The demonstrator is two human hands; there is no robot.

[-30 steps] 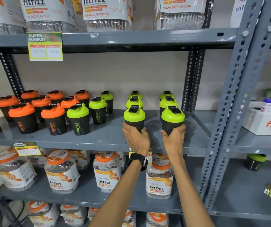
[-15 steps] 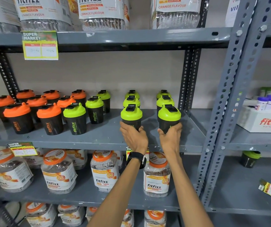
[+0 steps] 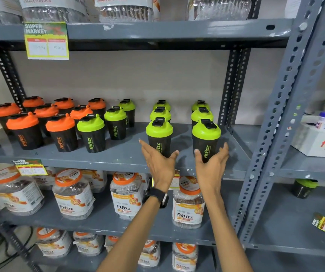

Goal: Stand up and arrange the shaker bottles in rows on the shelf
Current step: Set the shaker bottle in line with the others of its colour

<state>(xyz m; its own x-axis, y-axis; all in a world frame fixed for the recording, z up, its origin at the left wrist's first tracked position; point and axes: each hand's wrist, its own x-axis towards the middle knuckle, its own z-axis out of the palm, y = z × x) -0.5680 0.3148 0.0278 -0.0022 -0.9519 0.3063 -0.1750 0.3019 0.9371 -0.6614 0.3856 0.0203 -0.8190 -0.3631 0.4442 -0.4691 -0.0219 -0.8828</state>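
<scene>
While both hands are raised to the front edge of the grey metal shelf (image 3: 118, 158), neither one grips anything. The left hand (image 3: 158, 163) is spread wide, palm turned inward, its fingers splayed on either side of the front green-lidded shaker bottle (image 3: 159, 137) of one row; whether the fingertips touch the black body cannot be told. The right hand (image 3: 211, 165) is likewise spread, thumb and fingers cupped loosely around the base of the neighbouring front shaker bottle (image 3: 206, 140), close to it or just brushing it. A black smartwatch (image 3: 158, 196) sits on the left wrist.

Both bottles stand upright, each heading a row of three green-lidded shakers running back toward the wall. Further left stands another green-lidded row (image 3: 110, 122), then a cluster of orange-lidded shakers (image 3: 39, 122), all upright. Each black body carries "fitfizz" printed vertically, in green or orange to match the lid.

A yellow tag (image 3: 46, 41) on the shelf above reads "SUPER MARKET", with handwriting too faint to read. Packs above it show "ORANGE FLAVOUR". Clear jars (image 3: 125, 196) below bear "fitfizz" labels, and a white box (image 3: 322, 142) on the right-hand unit shows "fitfiz" in red, cut off by the frame edge.
</scene>
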